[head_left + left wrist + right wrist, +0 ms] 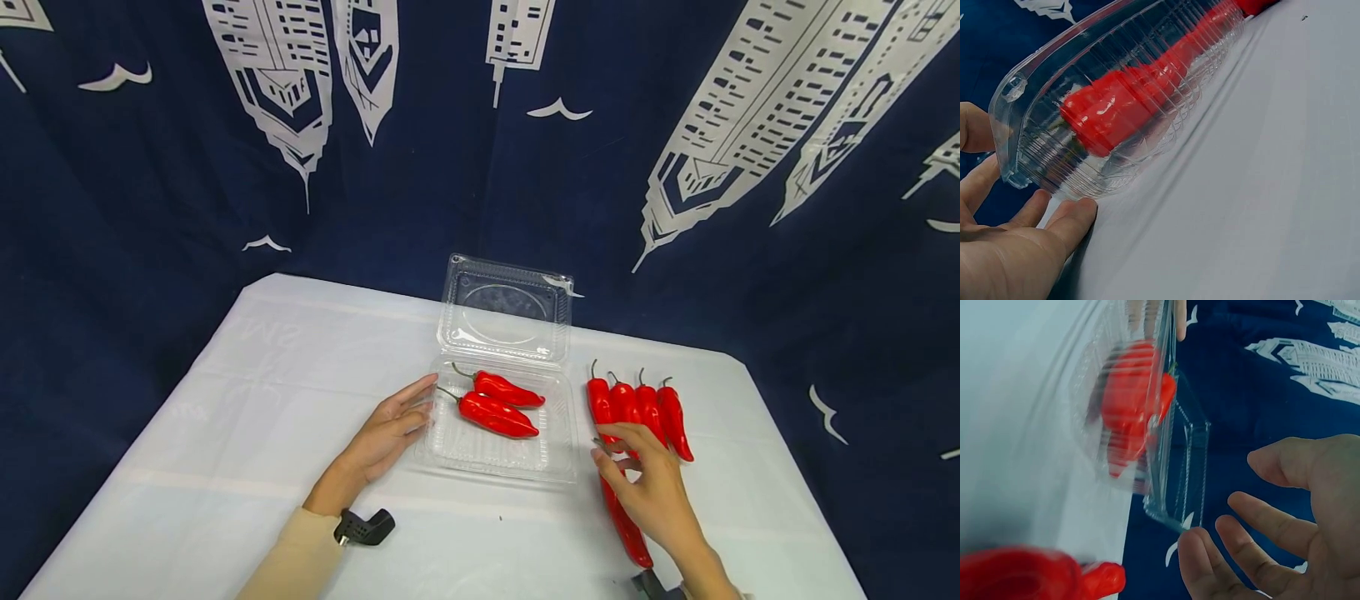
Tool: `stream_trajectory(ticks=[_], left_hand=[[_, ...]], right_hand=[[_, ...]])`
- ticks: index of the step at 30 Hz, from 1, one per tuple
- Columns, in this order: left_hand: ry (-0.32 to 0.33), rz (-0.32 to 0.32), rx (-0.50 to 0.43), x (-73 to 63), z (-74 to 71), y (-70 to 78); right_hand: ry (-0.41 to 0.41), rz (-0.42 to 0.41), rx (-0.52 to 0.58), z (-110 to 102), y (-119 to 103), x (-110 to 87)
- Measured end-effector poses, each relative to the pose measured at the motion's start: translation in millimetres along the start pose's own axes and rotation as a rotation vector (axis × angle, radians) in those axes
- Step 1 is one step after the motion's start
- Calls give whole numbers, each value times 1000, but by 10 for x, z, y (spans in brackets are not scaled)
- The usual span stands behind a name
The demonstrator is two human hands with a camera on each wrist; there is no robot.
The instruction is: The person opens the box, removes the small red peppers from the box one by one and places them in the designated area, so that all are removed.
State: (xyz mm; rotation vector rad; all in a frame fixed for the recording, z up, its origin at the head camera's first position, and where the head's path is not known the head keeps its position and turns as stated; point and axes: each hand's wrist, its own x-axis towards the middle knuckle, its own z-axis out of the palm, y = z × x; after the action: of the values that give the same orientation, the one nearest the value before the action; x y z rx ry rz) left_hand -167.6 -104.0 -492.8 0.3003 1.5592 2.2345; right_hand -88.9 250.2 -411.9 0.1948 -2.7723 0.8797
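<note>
A clear plastic clamshell box (555, 467) stands on the table with its lid (504, 304) up. Two red chili peppers (498, 415) with green stems lie inside it. My left hand (393, 429) rests at the box's left side; in the left wrist view its fingers (1075, 215) reach the clear wall. My right hand (648, 483) is to the right of the box, above a single red chili pepper (626, 529). In the right wrist view its fingers (1244, 540) are spread and hold nothing. Part of that pepper is hidden under the hand.
Several more red chili peppers (675, 421) lie side by side at the right, just beyond my right hand. A white cloth covers the table (300, 392). A dark blue curtain (450, 183) with white building prints hangs behind it.
</note>
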Motion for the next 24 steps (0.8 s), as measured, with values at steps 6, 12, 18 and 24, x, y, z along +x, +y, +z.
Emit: stream_trajectory(ticks=[6,12,18,24], left_hand=[[-2,0,-2,0,-4,-5],[0,-1,-6,3,-3,-13],[1,0,-9,-1,1,-12],[0,3,-8,-2,0,-6]], right_hand=[[-58,-19,55,41,-91,55],[-88,-60,99,95,-148,143],[-127,-83,133,180,-185,214],[-147,-121,179,277,-185,307]])
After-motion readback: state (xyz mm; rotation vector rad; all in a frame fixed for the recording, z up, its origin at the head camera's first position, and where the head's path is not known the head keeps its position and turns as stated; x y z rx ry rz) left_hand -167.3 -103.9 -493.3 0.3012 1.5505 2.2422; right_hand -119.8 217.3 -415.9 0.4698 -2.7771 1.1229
